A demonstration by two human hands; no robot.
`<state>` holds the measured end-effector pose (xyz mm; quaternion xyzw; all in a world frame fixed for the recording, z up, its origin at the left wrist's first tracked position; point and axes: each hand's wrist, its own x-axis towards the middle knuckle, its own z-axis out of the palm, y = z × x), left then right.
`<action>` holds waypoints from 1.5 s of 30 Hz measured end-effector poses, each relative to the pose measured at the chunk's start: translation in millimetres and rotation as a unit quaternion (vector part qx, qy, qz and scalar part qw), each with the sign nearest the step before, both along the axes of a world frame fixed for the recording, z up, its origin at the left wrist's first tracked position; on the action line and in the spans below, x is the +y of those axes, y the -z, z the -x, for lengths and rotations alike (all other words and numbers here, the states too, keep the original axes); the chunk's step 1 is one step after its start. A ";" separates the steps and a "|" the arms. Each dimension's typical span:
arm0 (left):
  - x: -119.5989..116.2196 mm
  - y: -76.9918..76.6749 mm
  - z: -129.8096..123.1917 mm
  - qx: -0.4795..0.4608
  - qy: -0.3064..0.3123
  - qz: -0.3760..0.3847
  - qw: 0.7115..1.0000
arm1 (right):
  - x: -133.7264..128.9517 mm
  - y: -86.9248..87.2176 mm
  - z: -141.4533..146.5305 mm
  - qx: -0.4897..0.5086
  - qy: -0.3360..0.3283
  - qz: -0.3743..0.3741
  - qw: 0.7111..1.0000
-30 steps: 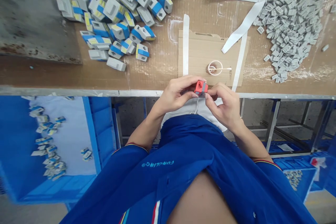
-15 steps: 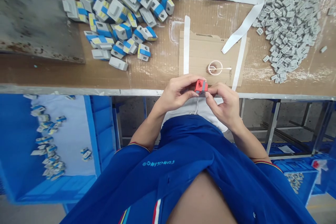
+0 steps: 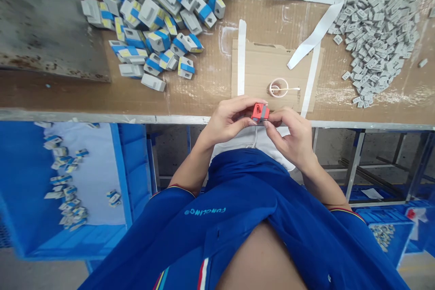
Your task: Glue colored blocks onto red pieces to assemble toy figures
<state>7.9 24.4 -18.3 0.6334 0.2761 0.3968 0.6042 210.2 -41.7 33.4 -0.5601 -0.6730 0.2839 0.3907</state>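
Left hand (image 3: 231, 120) and right hand (image 3: 288, 138) pinch a red block (image 3: 260, 112) between their fingertips at center frame, just below the counter edge (image 3: 176, 119). Blue-banded blocks (image 3: 152, 22) lie heaped upper left, small grey pieces (image 3: 377, 41) upper right.

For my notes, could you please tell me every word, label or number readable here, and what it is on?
"FUNGLING", in pale blue and upside down in this view, on the blue shirt; the letters are slightly blurred.
The red part and the blue-and-yellow parts show no readable marks.
The white slip under the bench is too small to read.
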 end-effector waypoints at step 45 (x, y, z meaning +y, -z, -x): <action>1.9 7.2 -0.2 -0.036 0.030 0.043 0.998 | 11.0 -5.2 8.8 -0.056 -0.019 0.001 0.998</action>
